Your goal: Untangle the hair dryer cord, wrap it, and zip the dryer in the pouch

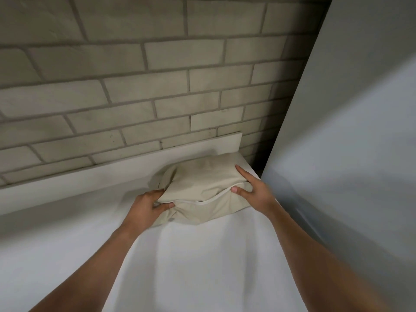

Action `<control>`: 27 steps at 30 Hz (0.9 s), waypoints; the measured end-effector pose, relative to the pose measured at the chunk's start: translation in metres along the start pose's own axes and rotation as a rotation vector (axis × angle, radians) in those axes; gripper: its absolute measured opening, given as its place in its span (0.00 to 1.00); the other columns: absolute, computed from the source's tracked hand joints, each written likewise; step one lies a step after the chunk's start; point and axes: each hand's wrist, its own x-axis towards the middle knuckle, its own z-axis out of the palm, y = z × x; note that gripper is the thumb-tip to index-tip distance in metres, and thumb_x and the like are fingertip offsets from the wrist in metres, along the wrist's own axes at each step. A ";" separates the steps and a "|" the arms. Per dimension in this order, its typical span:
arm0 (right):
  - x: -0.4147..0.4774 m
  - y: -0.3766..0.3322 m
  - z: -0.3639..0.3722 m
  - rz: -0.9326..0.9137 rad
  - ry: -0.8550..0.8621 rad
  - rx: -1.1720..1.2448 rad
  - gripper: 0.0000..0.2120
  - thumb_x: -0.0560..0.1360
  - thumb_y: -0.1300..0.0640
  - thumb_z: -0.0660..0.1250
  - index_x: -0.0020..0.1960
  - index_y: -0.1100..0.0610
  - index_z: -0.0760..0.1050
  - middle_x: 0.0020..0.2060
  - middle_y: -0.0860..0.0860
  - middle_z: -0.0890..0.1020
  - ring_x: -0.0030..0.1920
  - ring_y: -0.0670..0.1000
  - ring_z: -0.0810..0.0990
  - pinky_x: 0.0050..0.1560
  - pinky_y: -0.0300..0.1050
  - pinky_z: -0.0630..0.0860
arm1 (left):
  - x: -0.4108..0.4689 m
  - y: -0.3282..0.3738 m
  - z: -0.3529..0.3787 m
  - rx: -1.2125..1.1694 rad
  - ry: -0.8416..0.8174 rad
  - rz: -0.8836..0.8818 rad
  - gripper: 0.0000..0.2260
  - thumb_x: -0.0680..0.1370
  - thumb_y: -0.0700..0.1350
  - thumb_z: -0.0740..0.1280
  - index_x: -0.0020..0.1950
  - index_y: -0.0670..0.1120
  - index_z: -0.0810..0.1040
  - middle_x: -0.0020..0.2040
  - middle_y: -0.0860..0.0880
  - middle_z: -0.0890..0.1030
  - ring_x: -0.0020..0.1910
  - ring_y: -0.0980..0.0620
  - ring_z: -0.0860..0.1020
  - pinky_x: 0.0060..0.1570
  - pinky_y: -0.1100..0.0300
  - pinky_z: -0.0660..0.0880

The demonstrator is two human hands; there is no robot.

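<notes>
Now L hand (146, 206), R hand (254, 188) w/ grip on pouch (202, 179) ends; brick wall (157, 75) behind, panel (349, 109) R

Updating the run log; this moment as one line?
step: closing pouch | left hand: grips left end | right hand: thumb on zipper, right end | zipper: dark gap midway | dryer: hidden

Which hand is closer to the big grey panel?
Right. The right hand holds the pouch end beside the grey panel; the left hand pinches the pouch's far end, away from it.
</notes>
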 end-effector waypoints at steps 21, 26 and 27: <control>0.054 0.007 0.008 0.162 -0.173 -0.446 0.40 0.79 0.30 0.58 0.81 0.34 0.36 0.80 0.54 0.63 0.77 0.63 0.60 0.74 0.68 0.64 | 0.059 0.005 -0.019 0.284 -0.275 -0.080 0.30 0.74 0.62 0.73 0.74 0.55 0.72 0.69 0.53 0.78 0.67 0.49 0.77 0.65 0.56 0.73; 0.019 -0.014 -0.006 0.155 -0.089 -0.493 0.41 0.81 0.33 0.57 0.84 0.45 0.38 0.83 0.51 0.54 0.82 0.62 0.52 0.77 0.66 0.56 | 0.047 0.021 -0.039 0.403 -0.353 -0.190 0.56 0.66 0.71 0.72 0.84 0.55 0.45 0.83 0.48 0.56 0.80 0.43 0.58 0.76 0.50 0.62; 0.011 -0.014 -0.008 0.142 -0.065 -0.480 0.41 0.82 0.33 0.57 0.84 0.46 0.39 0.84 0.50 0.54 0.82 0.61 0.51 0.77 0.65 0.56 | 0.042 0.030 -0.042 0.428 -0.364 -0.185 0.56 0.68 0.69 0.73 0.84 0.54 0.44 0.83 0.48 0.53 0.81 0.42 0.56 0.77 0.50 0.61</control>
